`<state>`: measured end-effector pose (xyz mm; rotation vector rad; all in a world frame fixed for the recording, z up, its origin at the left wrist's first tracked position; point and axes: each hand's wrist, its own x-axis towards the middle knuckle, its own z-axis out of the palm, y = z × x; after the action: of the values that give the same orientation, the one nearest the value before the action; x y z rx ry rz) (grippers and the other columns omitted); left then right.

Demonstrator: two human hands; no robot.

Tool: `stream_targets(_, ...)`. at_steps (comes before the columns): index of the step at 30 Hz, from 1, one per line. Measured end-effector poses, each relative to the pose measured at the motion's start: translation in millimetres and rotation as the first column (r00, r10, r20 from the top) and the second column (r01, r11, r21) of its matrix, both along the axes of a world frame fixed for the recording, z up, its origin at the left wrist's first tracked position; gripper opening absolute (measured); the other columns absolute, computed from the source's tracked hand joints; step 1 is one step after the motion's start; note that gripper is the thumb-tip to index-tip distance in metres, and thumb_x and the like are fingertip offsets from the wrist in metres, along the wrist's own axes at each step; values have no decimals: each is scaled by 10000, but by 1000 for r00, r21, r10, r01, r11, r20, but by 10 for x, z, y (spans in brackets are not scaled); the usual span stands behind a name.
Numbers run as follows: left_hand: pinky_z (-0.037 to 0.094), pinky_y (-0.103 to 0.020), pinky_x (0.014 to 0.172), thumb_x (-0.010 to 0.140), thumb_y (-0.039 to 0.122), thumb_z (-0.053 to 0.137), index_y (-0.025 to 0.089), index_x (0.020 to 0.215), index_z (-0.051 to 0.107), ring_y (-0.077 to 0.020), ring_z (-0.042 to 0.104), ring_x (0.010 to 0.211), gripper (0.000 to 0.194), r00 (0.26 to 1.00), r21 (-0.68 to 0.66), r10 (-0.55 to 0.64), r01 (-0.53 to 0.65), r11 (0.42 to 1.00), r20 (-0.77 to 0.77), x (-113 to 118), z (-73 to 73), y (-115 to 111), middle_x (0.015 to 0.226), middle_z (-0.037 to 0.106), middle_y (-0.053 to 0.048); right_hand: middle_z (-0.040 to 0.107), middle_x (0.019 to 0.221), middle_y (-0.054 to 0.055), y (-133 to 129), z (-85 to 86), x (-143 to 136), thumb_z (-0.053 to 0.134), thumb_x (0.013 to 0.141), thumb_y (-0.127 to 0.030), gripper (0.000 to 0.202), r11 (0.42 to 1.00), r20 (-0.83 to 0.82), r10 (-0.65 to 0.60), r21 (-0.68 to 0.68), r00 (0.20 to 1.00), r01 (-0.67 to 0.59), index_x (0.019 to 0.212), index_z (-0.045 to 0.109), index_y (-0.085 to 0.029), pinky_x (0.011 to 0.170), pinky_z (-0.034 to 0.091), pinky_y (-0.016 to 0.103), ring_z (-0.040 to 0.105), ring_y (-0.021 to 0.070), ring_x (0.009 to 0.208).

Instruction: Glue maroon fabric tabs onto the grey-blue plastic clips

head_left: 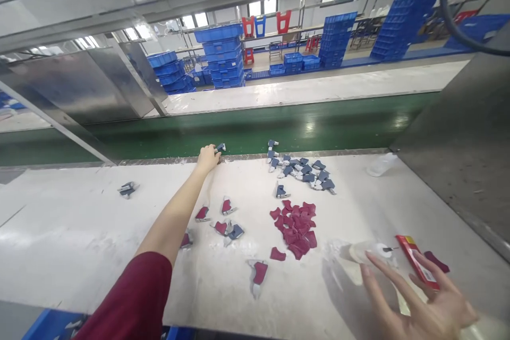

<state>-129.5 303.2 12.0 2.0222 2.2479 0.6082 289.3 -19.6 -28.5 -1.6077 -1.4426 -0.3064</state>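
Note:
My left hand (209,158) is stretched out to the edge of the green conveyor belt (247,135). Its fingers are closed on a small grey-blue and white piece (220,147). At the lower right, my right hand (428,297) has its fingers spread and holds nothing. Close to its fingertips lies a clear bottle with a thin needle tip (364,251). A pile of flat maroon pieces (297,228) rests mid-table. Behind it is a cluster of grey-blue and white pieces (306,170). Several maroon and grey pieces (260,273) are scattered to the left.
A red packet (416,260) lies beside my right hand. Another clear bottle (381,164) is at the back right, near a metal panel (462,149). Across the belt stand stacked blue crates (223,56). A blue bin (51,324) sits below the table's front left edge.

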Motion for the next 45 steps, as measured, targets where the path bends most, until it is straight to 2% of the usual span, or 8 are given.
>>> stream_targets(4, 569, -455, 897, 959, 356, 619, 169, 1278, 583, -235, 646, 1077, 371, 999, -49, 39, -38, 998, 11, 15, 62, 214, 1281, 612, -102, 399, 1514, 116, 25, -135, 7, 611, 914, -477, 279, 989, 79, 111, -103, 991, -103, 963, 787, -267, 1033, 381, 642, 422, 431, 1375)
stream_targets(10, 495, -432, 953, 933, 196, 573, 114, 1092, 682, -289, 645, 1068, 210, 998, -18, -54, 55, 998, 36, 269, 309, -2, 1057, 727, -143, 584, 1061, 120, 54, -317, 38, 593, 916, -341, 297, 975, 139, 210, -104, 968, -196, 1175, 720, -270, 1015, 418, 667, 400, 414, 1330)
stream_targets(20, 481, -324, 674, 1033, 299, 365, 224, 885, 633, -201, 628, 709, 315, 810, -58, -452, 507, 860, 375, 1574, 129, -2696, 773, 672, -33, 696, 862, 32, -113, -215, -27, 855, 721, -208, 513, 970, -16, 77, 233, 997, -71, 1190, 650, -246, 616, 554, 308, 648, 189, 725)
stream_targets(25, 497, -372, 703, 1004, 278, 487, 204, 872, 679, -242, 591, 793, 244, 833, 55, -500, 502, 863, 238, 1768, -188, -3191, 812, 689, -75, 740, 910, 93, -191, -197, -177, 794, 778, -271, 362, 969, -281, 134, 240, 950, -65, 1119, 710, -184, 624, 566, 350, 701, 233, 737)
stream_targets(30, 498, -448, 862, 966, 320, 551, 231, 962, 725, -289, 565, 966, 196, 897, 164, -439, 427, 889, 47, 1365, 18, -2714, 980, 682, -98, 756, 961, 126, -214, -166, -380, 738, 806, -343, 349, 972, -425, 225, 164, 877, -170, 1096, 722, -150, 670, 605, 383, 730, 270, 818)
stream_targets(35, 421, -495, 1004, 955, 358, 530, 152, 1126, 669, -358, 546, 1132, 302, 967, 145, -254, 256, 956, -34, 1085, 244, -1403, 1101, 687, -149, 768, 889, 100, -266, -127, -622, 697, 830, -377, 292, 964, -517, 253, 68, 818, -256, 1013, 727, -151, 600, 611, 309, 740, 230, 727)
stream_targets(40, 416, -500, 1013, 877, 277, 673, 101, 1323, 554, -362, 556, 1191, 494, 988, 44, -152, 151, 988, 17, 1080, 127, -203, 1222, 660, -204, 749, 754, 68, -314, -34, -836, 690, 835, -325, 204, 954, -458, 282, 44, 843, -296, 929, 721, -147, 500, 568, 257, 699, 181, 571)
stream_targets(45, 456, -417, 1030, 959, 341, 589, 66, 1217, 623, -219, 623, 1108, 379, 975, -22, -222, 222, 975, 24, 950, 57, 150, 1183, 691, -119, 714, 708, 50, -306, 8, -905, 696, 819, -226, 145, 933, -312, 361, 128, 879, -337, 949, 699, -160, 451, 527, 256, 648, 157, 521)
